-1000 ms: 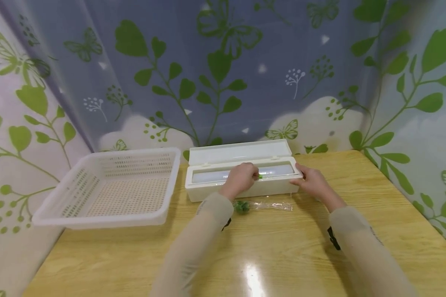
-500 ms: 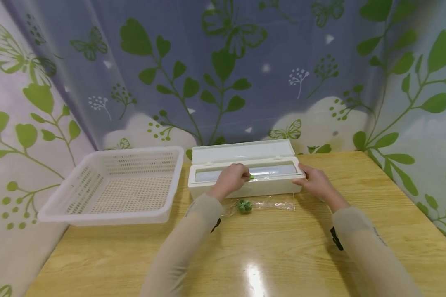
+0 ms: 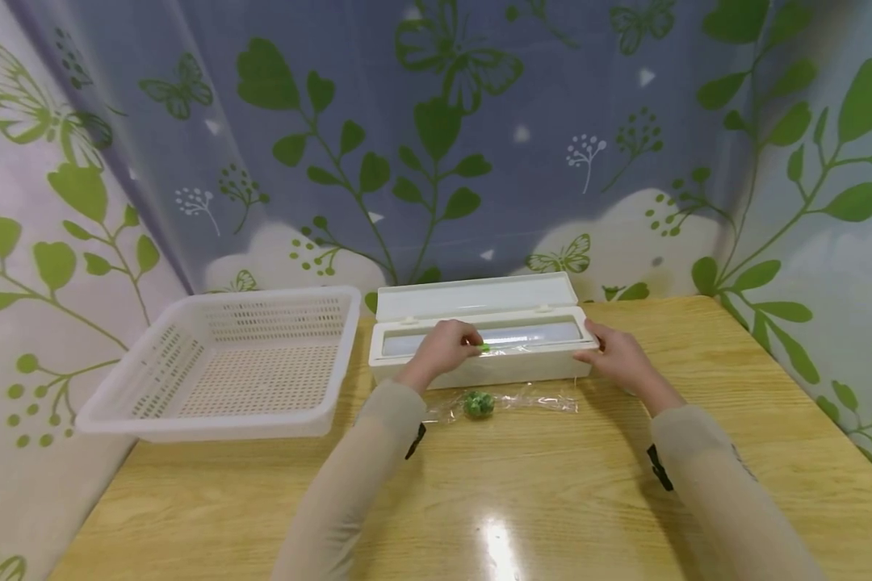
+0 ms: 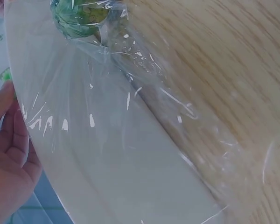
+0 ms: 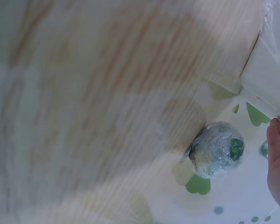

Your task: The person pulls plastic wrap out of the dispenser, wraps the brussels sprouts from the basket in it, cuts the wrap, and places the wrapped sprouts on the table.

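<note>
A long white cling film dispenser box (image 3: 480, 372) stands on the table with its lid (image 3: 477, 297) raised at the back. My left hand (image 3: 444, 349) pinches a small bright green slider (image 3: 484, 349) on its front rim, left of the middle. With thumb in front and fingers on the end, my right hand (image 3: 618, 356) grips the box's right end. Clear film (image 4: 91, 116) drapes down the box front onto the table. On that film rests a small round green vegetable (image 3: 478, 404), perhaps broccoli; its kind is unclear. The film roll (image 3: 512, 336) shows inside.
A white perforated plastic basket (image 3: 345, 355) stands on the left of the wooden table (image 3: 552, 500). Beside the box's right end, a film-wrapped ball with green in it (image 5: 217, 150) shows in the right wrist view. A patterned curtain (image 3: 320, 202) hangs behind.
My left hand has moved left along the box's front rim with the green slider, uncovering more of the green vegetable and film. The right hand keeps its grip on the box end.
</note>
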A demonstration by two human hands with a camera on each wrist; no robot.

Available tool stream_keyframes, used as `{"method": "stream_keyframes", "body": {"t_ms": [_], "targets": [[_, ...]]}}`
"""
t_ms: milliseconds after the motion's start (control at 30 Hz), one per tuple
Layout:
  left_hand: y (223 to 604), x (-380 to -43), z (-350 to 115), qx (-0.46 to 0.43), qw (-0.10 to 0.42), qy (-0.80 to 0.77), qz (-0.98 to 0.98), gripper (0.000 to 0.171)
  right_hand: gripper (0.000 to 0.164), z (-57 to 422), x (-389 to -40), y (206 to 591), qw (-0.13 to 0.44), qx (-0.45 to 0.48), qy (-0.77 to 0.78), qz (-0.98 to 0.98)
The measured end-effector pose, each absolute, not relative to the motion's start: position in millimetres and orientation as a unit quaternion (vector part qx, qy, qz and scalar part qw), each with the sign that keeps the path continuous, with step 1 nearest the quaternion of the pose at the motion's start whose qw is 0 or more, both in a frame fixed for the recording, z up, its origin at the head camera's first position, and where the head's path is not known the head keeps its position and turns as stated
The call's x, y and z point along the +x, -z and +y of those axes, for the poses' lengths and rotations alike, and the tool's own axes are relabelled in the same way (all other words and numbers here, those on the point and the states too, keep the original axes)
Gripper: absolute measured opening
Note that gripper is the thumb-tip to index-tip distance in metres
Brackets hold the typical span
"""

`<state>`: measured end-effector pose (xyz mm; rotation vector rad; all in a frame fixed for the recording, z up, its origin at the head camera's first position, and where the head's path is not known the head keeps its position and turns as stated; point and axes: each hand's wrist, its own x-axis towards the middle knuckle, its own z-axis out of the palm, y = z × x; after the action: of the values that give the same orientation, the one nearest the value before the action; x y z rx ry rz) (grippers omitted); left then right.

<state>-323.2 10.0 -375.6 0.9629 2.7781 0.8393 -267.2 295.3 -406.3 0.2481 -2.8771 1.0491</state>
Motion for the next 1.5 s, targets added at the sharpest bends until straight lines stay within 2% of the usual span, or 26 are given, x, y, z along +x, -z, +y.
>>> {"method": "stream_keyframes", "body": {"t_ms": [700,1500], "targets": [[378.0,-322.7,-18.7,0.298,0.032,-0.308,0.903,0.011,0.07,294.6,-266.4,403.3,0.03,0.081,-0.333,-0.939],[381.9,-315.4,-52.4,0.247,-0.019,-0.286,0.926,0.01,0.069,290.9,-264.6,402.7,0.044,0.079,-0.319,-0.943]]}}
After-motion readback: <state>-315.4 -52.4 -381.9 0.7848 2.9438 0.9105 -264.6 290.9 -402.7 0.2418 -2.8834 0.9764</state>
